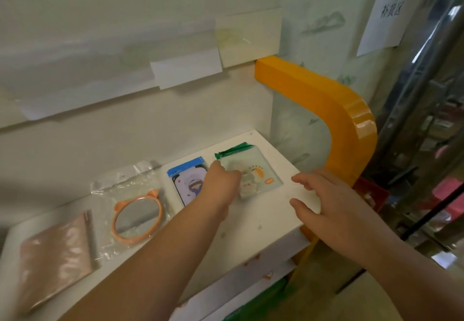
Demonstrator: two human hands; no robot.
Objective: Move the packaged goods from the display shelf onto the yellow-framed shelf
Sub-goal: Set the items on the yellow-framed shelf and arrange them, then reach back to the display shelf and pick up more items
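Green-top pouch [253, 170], flat at the right end of the white shelf [263, 220] beside the yellow frame [346, 119], long axis toward the wall: left hand [221, 182] closed at its near-left corner, nearer; right hand [324, 195] open, empty, just right of it.
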